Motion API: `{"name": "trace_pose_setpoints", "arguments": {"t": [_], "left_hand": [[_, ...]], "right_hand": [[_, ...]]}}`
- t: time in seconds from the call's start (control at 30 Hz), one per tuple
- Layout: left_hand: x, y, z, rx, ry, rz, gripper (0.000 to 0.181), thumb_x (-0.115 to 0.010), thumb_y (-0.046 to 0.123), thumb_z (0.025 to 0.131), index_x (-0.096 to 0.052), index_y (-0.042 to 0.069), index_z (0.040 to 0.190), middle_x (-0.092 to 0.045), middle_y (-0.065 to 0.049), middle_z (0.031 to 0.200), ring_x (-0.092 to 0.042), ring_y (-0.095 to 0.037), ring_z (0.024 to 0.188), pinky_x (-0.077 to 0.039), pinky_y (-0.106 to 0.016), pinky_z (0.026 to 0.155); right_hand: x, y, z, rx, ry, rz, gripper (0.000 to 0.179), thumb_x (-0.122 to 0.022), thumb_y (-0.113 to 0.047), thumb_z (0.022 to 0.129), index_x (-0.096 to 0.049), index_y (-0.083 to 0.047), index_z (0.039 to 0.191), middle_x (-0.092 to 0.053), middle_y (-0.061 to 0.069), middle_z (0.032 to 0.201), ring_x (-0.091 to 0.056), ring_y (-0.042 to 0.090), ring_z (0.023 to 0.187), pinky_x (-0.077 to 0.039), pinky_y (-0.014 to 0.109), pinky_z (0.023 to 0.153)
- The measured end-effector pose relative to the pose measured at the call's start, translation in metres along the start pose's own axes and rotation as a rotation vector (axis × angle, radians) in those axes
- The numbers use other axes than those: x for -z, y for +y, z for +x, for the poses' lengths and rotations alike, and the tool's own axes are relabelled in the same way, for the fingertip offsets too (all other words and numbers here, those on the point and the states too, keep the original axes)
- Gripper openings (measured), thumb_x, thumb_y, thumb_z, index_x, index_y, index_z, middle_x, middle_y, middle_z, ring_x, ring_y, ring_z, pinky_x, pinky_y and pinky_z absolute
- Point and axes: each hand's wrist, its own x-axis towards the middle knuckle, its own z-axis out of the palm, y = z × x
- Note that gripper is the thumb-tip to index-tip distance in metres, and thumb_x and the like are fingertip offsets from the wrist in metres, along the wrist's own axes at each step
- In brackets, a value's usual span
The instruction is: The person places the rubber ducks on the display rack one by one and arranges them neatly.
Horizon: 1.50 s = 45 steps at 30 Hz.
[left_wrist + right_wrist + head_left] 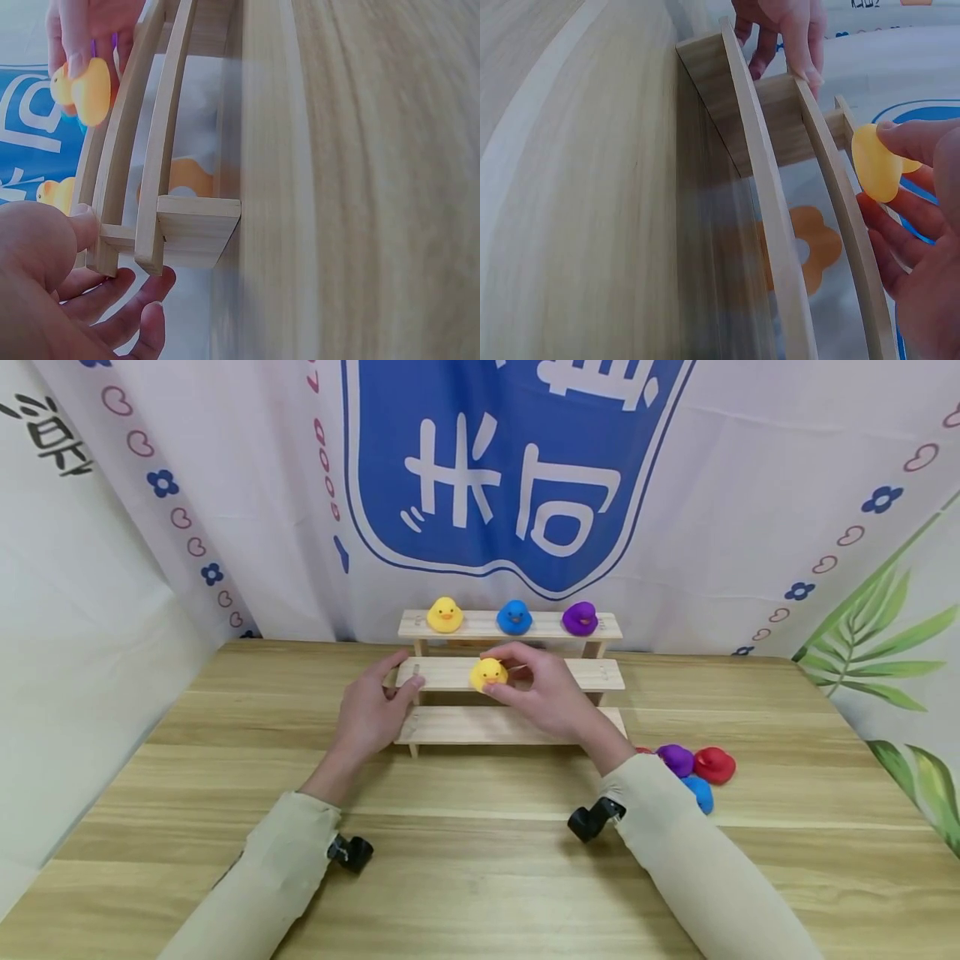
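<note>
A three-tier wooden stand stands on the table. My right hand pinches a yellow rubber duck between thumb and fingers, over the middle tier. In the right wrist view the held duck is near the shelf's edge. My left hand grips the left end of the middle tier; the left wrist view has its thumb on one side and fingers on the other. Along the top tier sit a yellow duck, a blue duck and a purple duck.
Right of the stand, beside my right sleeve, lie a purple duck, a red duck and a blue duck. Another red one is mostly hidden by the arm. A printed curtain hangs behind the wooden table.
</note>
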Motion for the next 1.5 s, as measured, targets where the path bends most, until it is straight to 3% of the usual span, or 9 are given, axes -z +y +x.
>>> {"name": "trace_pose_setpoints", "arguments": {"t": [0.1,0.2,0.3,0.43,0.67,1.0,1.3,1.5], "left_hand": [[0.0,0.0,0.0,-0.004,0.004,-0.001,0.058,-0.06,0.037,0.109,-0.045,0.016,0.162,-0.063,-0.016,0.105,-0.048,-0.016,0.062,-0.04,-0.026,0.049],[0.0,-0.001,0.0,-0.007,0.008,0.002,0.058,-0.061,0.036,0.109,-0.046,0.016,0.162,-0.066,-0.018,0.122,-0.049,-0.016,0.063,-0.04,-0.026,0.05],[0.0,-0.001,0.0,-0.008,0.01,0.008,0.058,-0.061,0.037,0.109,-0.046,0.016,0.161,-0.062,-0.016,0.14,-0.051,-0.016,0.065,-0.041,-0.026,0.051],[-0.001,-0.001,0.001,-0.006,0.008,0.01,0.058,-0.06,0.037,0.109,-0.046,0.017,0.162,-0.059,-0.016,0.147,-0.053,-0.017,0.067,-0.042,-0.026,0.052],[0.0,-0.001,0.002,-0.003,0.006,0.035,0.058,-0.059,0.038,0.11,-0.046,0.017,0.162,-0.057,-0.016,0.153,-0.058,-0.021,0.078,-0.046,-0.028,0.06],[-0.001,-0.002,0.002,-0.011,-0.001,0.026,0.058,-0.059,0.039,0.11,-0.046,0.016,0.162,-0.059,-0.016,0.147,-0.053,-0.018,0.067,-0.042,-0.026,0.052],[0.001,-0.001,0.002,-0.005,-0.009,0.009,0.059,-0.059,0.039,0.11,-0.045,0.015,0.162,-0.054,-0.015,0.157,-0.057,-0.019,0.071,-0.045,-0.026,0.054],[0.001,-0.001,0.001,0.001,-0.011,-0.002,0.059,-0.059,0.039,0.109,-0.045,0.015,0.162,-0.052,-0.016,0.158,-0.059,-0.02,0.073,-0.046,-0.027,0.054]], "right_hand": [[-0.006,-0.003,0.006,0.008,-0.016,-0.015,0.035,-0.077,-0.023,0.1,-0.069,-0.015,0.133,-0.07,0.002,0.128,-0.064,0.022,0.117,-0.055,0.042,0.109],[-0.012,-0.007,0.011,0.019,-0.034,-0.025,0.035,-0.076,-0.023,0.101,-0.068,-0.014,0.133,-0.07,0.002,0.13,-0.064,0.022,0.121,-0.053,0.042,0.112],[-0.017,-0.009,0.016,0.017,-0.055,-0.025,0.034,-0.074,-0.024,0.102,-0.067,-0.014,0.133,-0.069,0.002,0.133,-0.063,0.022,0.125,-0.052,0.042,0.115],[-0.022,-0.013,0.021,0.0,-0.073,-0.029,0.033,-0.072,-0.025,0.103,-0.067,-0.014,0.134,-0.068,0.002,0.136,-0.062,0.021,0.131,-0.049,0.041,0.119],[-0.029,-0.02,0.027,-0.015,-0.063,-0.061,0.037,-0.072,-0.026,0.104,-0.065,-0.013,0.137,-0.069,0.004,0.137,-0.06,0.022,0.132,-0.046,0.042,0.12],[-0.039,-0.023,0.032,-0.018,-0.033,-0.087,0.037,-0.073,-0.025,0.103,-0.066,-0.015,0.137,-0.069,0.003,0.137,-0.059,0.022,0.13,-0.046,0.044,0.119],[-0.044,-0.026,0.035,-0.053,-0.017,-0.126,0.04,-0.074,-0.026,0.102,-0.066,-0.017,0.14,-0.067,0.001,0.14,-0.058,0.022,0.134,-0.046,0.044,0.119],[-0.035,-0.027,0.028,-0.084,-0.033,-0.092,0.05,-0.077,-0.033,0.099,-0.063,-0.02,0.145,-0.065,-0.001,0.146,-0.059,0.022,0.138,-0.046,0.045,0.12]]}}
